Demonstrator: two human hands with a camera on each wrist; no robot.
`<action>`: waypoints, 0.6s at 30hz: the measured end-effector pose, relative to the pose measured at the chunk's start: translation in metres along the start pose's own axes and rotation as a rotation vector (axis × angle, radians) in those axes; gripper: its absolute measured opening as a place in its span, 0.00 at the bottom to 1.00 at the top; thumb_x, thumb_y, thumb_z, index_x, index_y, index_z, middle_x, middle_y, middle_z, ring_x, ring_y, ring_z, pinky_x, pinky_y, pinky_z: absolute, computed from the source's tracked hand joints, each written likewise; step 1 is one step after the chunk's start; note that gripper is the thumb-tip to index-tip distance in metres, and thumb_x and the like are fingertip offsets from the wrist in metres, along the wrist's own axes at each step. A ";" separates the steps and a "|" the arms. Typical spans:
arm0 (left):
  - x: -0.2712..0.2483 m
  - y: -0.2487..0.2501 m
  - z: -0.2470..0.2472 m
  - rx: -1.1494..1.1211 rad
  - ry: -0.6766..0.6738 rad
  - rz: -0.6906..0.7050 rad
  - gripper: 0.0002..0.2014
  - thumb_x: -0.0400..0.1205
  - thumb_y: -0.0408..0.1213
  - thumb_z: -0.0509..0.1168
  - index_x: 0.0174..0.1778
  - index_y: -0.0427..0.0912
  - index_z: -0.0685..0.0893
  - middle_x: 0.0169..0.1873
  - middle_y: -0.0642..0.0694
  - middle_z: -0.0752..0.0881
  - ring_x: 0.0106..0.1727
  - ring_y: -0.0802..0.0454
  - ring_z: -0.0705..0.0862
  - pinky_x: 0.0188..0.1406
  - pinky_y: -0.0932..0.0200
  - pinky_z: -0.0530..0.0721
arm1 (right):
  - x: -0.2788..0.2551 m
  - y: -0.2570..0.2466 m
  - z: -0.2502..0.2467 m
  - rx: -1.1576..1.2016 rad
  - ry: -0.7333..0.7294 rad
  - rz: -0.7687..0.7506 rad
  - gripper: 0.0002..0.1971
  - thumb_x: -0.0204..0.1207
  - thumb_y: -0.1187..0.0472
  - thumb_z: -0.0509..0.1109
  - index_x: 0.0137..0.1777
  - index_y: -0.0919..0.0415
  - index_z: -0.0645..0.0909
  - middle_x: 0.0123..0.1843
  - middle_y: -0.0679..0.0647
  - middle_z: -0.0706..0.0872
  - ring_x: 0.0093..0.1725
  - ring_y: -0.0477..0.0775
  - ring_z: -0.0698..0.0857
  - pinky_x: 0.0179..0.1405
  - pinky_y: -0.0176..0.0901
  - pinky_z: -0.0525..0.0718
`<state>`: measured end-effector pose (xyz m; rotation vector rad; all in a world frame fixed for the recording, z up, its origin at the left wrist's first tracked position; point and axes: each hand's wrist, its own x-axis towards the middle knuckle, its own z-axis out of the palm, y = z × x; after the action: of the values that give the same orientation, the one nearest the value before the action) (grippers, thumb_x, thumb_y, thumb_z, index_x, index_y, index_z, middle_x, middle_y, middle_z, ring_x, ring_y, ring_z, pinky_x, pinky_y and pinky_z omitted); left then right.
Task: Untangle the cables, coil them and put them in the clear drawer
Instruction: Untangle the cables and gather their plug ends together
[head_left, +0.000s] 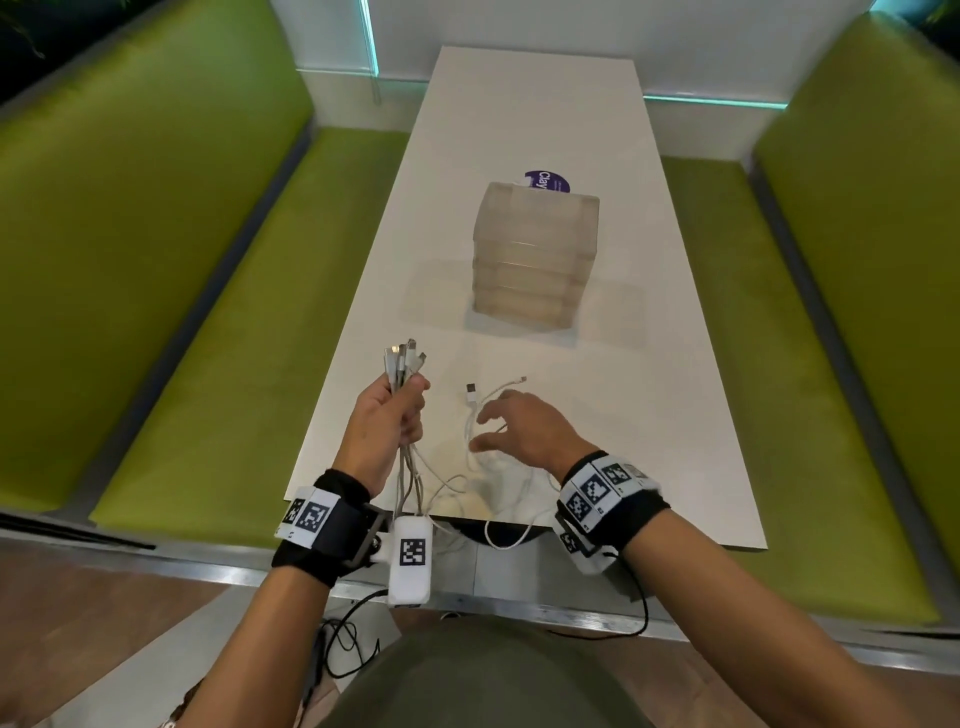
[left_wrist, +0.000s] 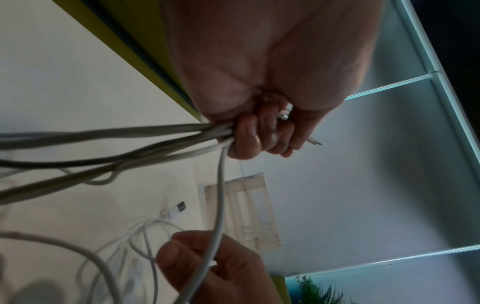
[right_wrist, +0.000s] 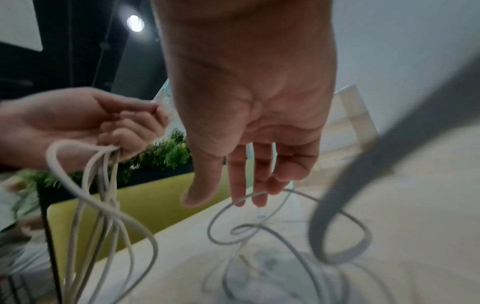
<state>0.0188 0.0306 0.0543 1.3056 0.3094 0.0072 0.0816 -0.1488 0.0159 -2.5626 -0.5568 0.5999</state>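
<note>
My left hand (head_left: 396, 410) grips a bundle of white cables (head_left: 402, 364) upright above the table's near left edge, plug ends sticking up past the fist; the wrist views show the fist (left_wrist: 255, 133) (right_wrist: 124, 127) closed round the strands (right_wrist: 103, 164). The cables trail down into a loose tangle (head_left: 483, 483) on the table. My right hand (head_left: 511, 423) hovers open over a loose white cable (head_left: 480, 402) with a USB plug (left_wrist: 178, 208); its straight fingers (right_wrist: 249, 181) hang just above a loop (right_wrist: 233, 224). The clear drawer unit (head_left: 535, 254) stands mid-table, drawers closed.
The white table (head_left: 649, 364) runs away from me between two green bench seats (head_left: 182, 322). A purple round sticker (head_left: 548, 181) lies behind the drawer unit. One cable loop (head_left: 509, 540) hangs over the near table edge.
</note>
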 end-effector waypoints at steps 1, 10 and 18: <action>-0.001 -0.001 0.001 0.003 0.000 -0.010 0.08 0.86 0.34 0.58 0.40 0.40 0.77 0.21 0.54 0.65 0.22 0.57 0.59 0.21 0.63 0.57 | 0.003 -0.001 0.003 -0.060 -0.021 0.010 0.20 0.69 0.43 0.76 0.55 0.54 0.83 0.56 0.52 0.83 0.56 0.54 0.80 0.48 0.45 0.75; -0.002 -0.004 -0.004 0.065 -0.046 -0.078 0.11 0.88 0.35 0.56 0.41 0.38 0.77 0.26 0.46 0.81 0.18 0.58 0.63 0.19 0.66 0.63 | -0.009 0.008 -0.024 0.075 0.137 0.042 0.08 0.82 0.56 0.63 0.49 0.57 0.83 0.45 0.53 0.89 0.43 0.55 0.85 0.45 0.49 0.82; 0.001 -0.009 0.012 0.063 -0.110 -0.134 0.12 0.87 0.38 0.57 0.49 0.35 0.82 0.29 0.44 0.82 0.20 0.57 0.65 0.21 0.65 0.65 | -0.052 -0.021 -0.060 0.527 0.078 -0.213 0.06 0.80 0.62 0.68 0.53 0.53 0.84 0.41 0.50 0.88 0.32 0.43 0.79 0.38 0.30 0.79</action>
<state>0.0214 0.0169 0.0481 1.3397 0.3044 -0.1878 0.0623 -0.1760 0.0905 -1.9933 -0.5491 0.4909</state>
